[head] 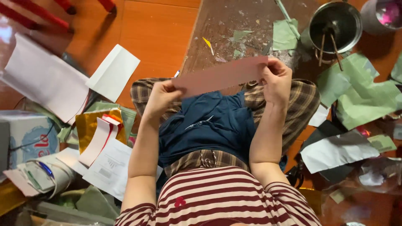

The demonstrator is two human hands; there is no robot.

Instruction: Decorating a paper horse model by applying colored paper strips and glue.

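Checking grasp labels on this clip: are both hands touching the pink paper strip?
Touching. The head view shows the left hand pinching one end of the pink paper strip and the right hand gripping the other, fingers overlapping the paper.

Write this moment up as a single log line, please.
left hand: grips pink paper strip end | right hand: grips other end | strip: held above lap | nearby: metal pot, green paper scraps

The person wore a short-sleeved shirt (217, 196) with dark red and white stripes, brown plaid trousers (301, 100), arms bare.
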